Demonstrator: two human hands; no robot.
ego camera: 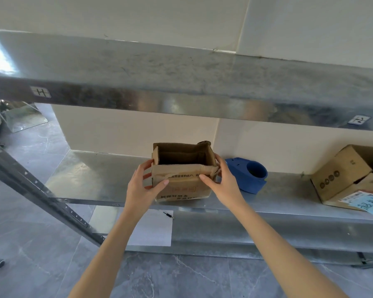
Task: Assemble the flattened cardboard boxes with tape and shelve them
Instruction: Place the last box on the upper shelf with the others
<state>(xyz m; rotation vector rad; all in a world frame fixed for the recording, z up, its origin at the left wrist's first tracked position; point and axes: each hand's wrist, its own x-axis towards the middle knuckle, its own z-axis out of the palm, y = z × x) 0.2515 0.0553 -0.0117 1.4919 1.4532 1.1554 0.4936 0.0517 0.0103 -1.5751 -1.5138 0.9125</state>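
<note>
A small brown cardboard box stands upright on the metal shelf, its top open and its near flap folded down over the printed front. My left hand grips the box's left side, thumb on the front. My right hand grips the right side, thumb pressed on the folded flap. A blue tape dispenser lies on the shelf just right of the box, behind my right hand.
A larger cardboard box with a blue label lies tilted at the shelf's right end. Another metal shelf hangs overhead. A dark upright post slants at the left. White paper and a small pen lie on the lower level.
</note>
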